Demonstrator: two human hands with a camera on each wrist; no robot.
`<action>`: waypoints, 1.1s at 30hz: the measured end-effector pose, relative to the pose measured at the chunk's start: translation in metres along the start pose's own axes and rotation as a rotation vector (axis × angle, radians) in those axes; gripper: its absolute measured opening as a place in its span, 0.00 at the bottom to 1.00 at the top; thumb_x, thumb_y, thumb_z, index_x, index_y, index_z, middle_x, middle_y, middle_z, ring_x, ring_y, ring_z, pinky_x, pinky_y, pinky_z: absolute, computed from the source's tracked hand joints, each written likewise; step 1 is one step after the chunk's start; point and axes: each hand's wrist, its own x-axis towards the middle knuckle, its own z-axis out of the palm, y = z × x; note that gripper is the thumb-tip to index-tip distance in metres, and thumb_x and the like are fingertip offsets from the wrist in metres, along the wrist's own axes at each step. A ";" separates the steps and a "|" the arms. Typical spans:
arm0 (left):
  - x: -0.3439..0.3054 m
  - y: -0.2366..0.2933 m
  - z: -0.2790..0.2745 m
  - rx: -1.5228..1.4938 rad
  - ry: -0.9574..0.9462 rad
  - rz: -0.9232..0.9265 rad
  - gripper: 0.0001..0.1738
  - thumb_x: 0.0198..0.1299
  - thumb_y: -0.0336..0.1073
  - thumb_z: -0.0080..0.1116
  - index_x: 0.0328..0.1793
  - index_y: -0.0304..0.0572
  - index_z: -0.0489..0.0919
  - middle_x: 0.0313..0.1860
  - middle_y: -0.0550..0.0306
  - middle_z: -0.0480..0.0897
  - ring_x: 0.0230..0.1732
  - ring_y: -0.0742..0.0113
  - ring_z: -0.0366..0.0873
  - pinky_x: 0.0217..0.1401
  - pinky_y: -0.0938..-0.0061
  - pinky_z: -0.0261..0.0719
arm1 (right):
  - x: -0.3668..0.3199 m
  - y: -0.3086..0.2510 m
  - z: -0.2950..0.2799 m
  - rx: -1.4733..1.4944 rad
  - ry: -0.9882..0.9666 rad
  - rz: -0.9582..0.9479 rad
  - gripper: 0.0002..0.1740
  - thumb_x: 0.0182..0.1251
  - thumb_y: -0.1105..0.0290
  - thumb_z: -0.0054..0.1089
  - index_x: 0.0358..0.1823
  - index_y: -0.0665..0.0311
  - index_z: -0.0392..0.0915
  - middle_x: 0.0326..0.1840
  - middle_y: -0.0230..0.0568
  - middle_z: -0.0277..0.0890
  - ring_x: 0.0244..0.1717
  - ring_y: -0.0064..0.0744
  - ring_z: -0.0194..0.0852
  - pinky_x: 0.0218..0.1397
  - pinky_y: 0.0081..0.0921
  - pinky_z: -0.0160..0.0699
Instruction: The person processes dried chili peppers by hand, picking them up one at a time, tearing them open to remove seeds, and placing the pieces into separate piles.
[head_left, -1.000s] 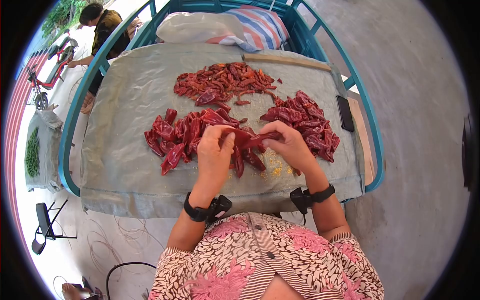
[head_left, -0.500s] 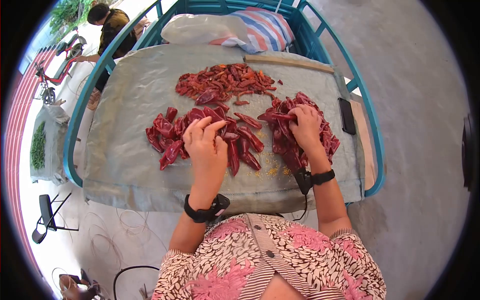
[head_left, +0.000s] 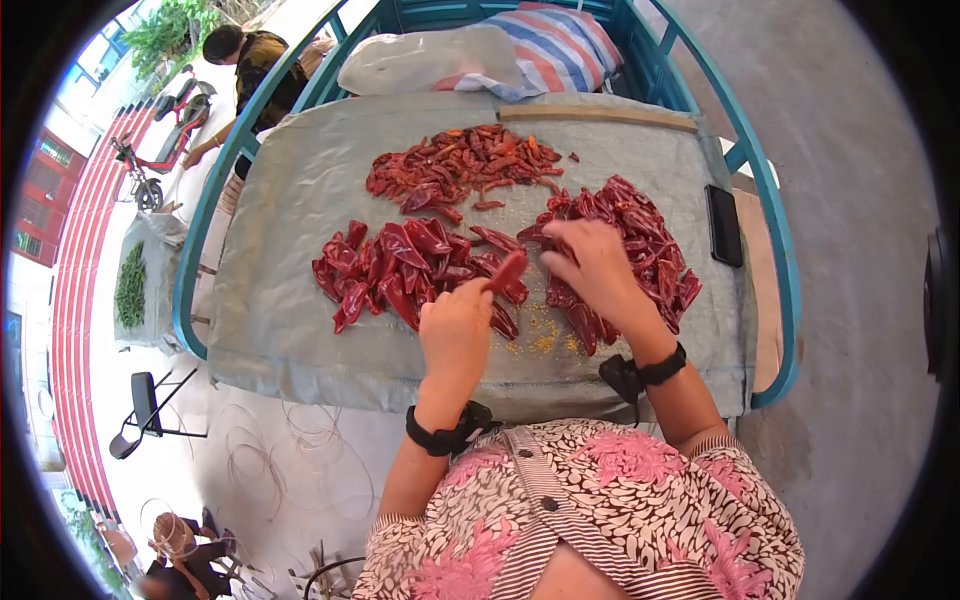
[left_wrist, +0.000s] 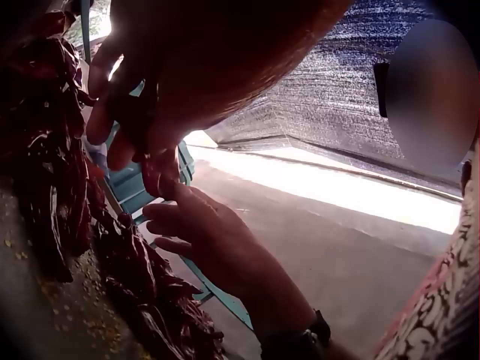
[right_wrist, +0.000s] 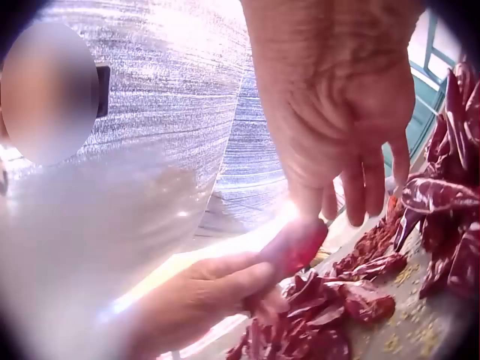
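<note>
My left hand (head_left: 455, 335) pinches one dark red dried pepper (head_left: 507, 271) near its lower end; in the right wrist view the same pepper (right_wrist: 298, 246) sticks out from the fingers. My right hand (head_left: 598, 268) is just right of it, fingers extended and thumb apart, over the near left part of the right pepper pile (head_left: 655, 240). Its fingers look loose in the right wrist view, with nothing held. The left pepper pile (head_left: 385, 262) lies beyond and left of my left hand. Farther back is a pile of smaller, brighter red peppers (head_left: 460, 160).
A grey-green sheet (head_left: 285, 250) covers the surface, with yellow seeds (head_left: 543, 335) scattered on it. A phone (head_left: 724, 226) lies at the right, a wooden strip (head_left: 598, 117) at the back. Teal rails (head_left: 783, 290) border the sides; a striped bag (head_left: 560, 45) sits behind. Other people are at the left.
My right hand went to the right pile, then came back slightly left and nearer, off the peppers. My left hand moved right and now holds up a single pepper.
</note>
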 end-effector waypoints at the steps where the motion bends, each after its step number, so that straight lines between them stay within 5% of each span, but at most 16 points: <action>1: 0.001 0.001 -0.001 -0.078 0.019 -0.077 0.16 0.69 0.36 0.62 0.62 0.48 0.82 0.38 0.51 0.88 0.45 0.54 0.84 0.56 0.59 0.77 | 0.004 0.008 0.005 -0.130 0.052 0.003 0.22 0.60 0.63 0.73 0.56 0.59 0.81 0.51 0.42 0.82 0.59 0.48 0.75 0.68 0.47 0.65; 3: 0.012 0.000 -0.002 -0.237 0.065 -0.231 0.15 0.70 0.38 0.61 0.60 0.48 0.83 0.38 0.50 0.87 0.42 0.52 0.84 0.57 0.57 0.76 | 0.011 0.018 0.014 -0.392 0.159 0.004 0.26 0.57 0.63 0.75 0.57 0.59 0.80 0.56 0.41 0.80 0.64 0.46 0.72 0.74 0.50 0.58; 4: 0.020 0.002 -0.008 -0.226 0.018 -0.270 0.17 0.68 0.36 0.62 0.61 0.44 0.82 0.45 0.46 0.86 0.50 0.50 0.81 0.61 0.56 0.75 | 0.011 0.021 0.018 -0.410 0.087 0.040 0.27 0.57 0.63 0.76 0.58 0.59 0.79 0.57 0.41 0.79 0.66 0.46 0.71 0.75 0.52 0.56; 7: 0.033 0.002 0.001 -0.003 0.424 0.048 0.20 0.65 0.33 0.65 0.62 0.42 0.81 0.53 0.45 0.83 0.59 0.47 0.76 0.66 0.54 0.72 | 0.009 0.025 0.028 -0.468 -0.132 0.154 0.31 0.56 0.64 0.76 0.62 0.60 0.77 0.61 0.40 0.78 0.70 0.45 0.66 0.79 0.57 0.49; 10: 0.034 0.005 0.003 -0.041 0.297 0.106 0.30 0.61 0.30 0.67 0.71 0.42 0.76 0.62 0.47 0.80 0.66 0.44 0.69 0.71 0.53 0.67 | 0.005 0.024 0.021 -0.312 -0.043 0.083 0.27 0.58 0.67 0.74 0.61 0.56 0.79 0.55 0.40 0.80 0.68 0.43 0.71 0.78 0.53 0.52; 13: 0.031 0.017 0.013 -0.090 0.191 0.175 0.35 0.60 0.29 0.67 0.75 0.44 0.73 0.68 0.49 0.76 0.71 0.42 0.66 0.74 0.50 0.64 | 0.008 0.019 0.006 -0.025 0.038 -0.041 0.22 0.61 0.69 0.71 0.58 0.52 0.81 0.50 0.41 0.81 0.59 0.45 0.79 0.71 0.47 0.67; 16: 0.024 0.038 0.020 -0.003 0.175 0.203 0.34 0.59 0.28 0.66 0.75 0.47 0.74 0.70 0.52 0.76 0.73 0.41 0.65 0.74 0.46 0.64 | -0.001 0.005 -0.008 0.369 -0.115 -0.064 0.22 0.65 0.71 0.67 0.61 0.51 0.80 0.50 0.44 0.81 0.51 0.49 0.82 0.59 0.41 0.80; 19: 0.018 0.028 0.029 -0.012 -0.007 0.130 0.20 0.65 0.32 0.62 0.64 0.46 0.82 0.54 0.52 0.85 0.53 0.48 0.80 0.65 0.52 0.71 | -0.015 -0.004 -0.021 0.403 -0.176 0.006 0.22 0.68 0.70 0.66 0.63 0.52 0.79 0.51 0.44 0.81 0.51 0.52 0.83 0.53 0.39 0.83; 22: 0.009 0.022 0.028 -0.022 0.082 0.004 0.14 0.69 0.34 0.59 0.59 0.45 0.84 0.42 0.50 0.85 0.42 0.47 0.82 0.55 0.54 0.76 | -0.025 0.006 -0.017 0.279 -0.066 0.196 0.23 0.71 0.71 0.64 0.66 0.57 0.76 0.55 0.46 0.82 0.54 0.52 0.84 0.58 0.39 0.82; 24: 0.012 0.022 0.019 0.019 0.144 -0.149 0.14 0.70 0.34 0.58 0.59 0.44 0.84 0.42 0.48 0.85 0.43 0.45 0.82 0.51 0.54 0.78 | -0.028 0.009 -0.011 0.254 -0.021 0.318 0.26 0.72 0.71 0.64 0.69 0.62 0.72 0.60 0.50 0.80 0.58 0.56 0.82 0.61 0.41 0.80; 26: 0.018 0.021 0.006 0.011 0.175 -0.272 0.17 0.72 0.34 0.57 0.64 0.43 0.81 0.47 0.42 0.86 0.45 0.43 0.83 0.49 0.55 0.80 | -0.025 0.007 0.009 0.376 0.046 0.228 0.27 0.72 0.71 0.64 0.70 0.64 0.70 0.64 0.53 0.77 0.61 0.59 0.79 0.63 0.42 0.79; 28: 0.033 0.003 0.008 -0.186 0.339 -0.221 0.22 0.70 0.33 0.59 0.69 0.41 0.77 0.51 0.41 0.85 0.51 0.43 0.82 0.54 0.56 0.80 | -0.015 0.008 0.031 0.663 0.017 0.198 0.31 0.68 0.73 0.66 0.71 0.65 0.67 0.70 0.56 0.71 0.67 0.62 0.73 0.68 0.45 0.75; 31: 0.038 0.003 0.000 -0.145 0.448 -0.091 0.30 0.67 0.31 0.63 0.75 0.37 0.72 0.63 0.41 0.81 0.66 0.43 0.74 0.69 0.55 0.71 | 0.010 0.021 0.036 0.008 0.076 0.001 0.35 0.63 0.74 0.68 0.73 0.63 0.66 0.70 0.53 0.71 0.67 0.57 0.72 0.68 0.44 0.74; 33: 0.034 0.003 -0.001 0.049 0.461 -0.015 0.30 0.66 0.30 0.63 0.74 0.36 0.72 0.66 0.42 0.78 0.69 0.43 0.71 0.74 0.53 0.66 | 0.022 0.028 0.036 -0.143 -0.017 0.074 0.41 0.59 0.71 0.72 0.75 0.60 0.66 0.71 0.50 0.71 0.66 0.52 0.72 0.66 0.45 0.72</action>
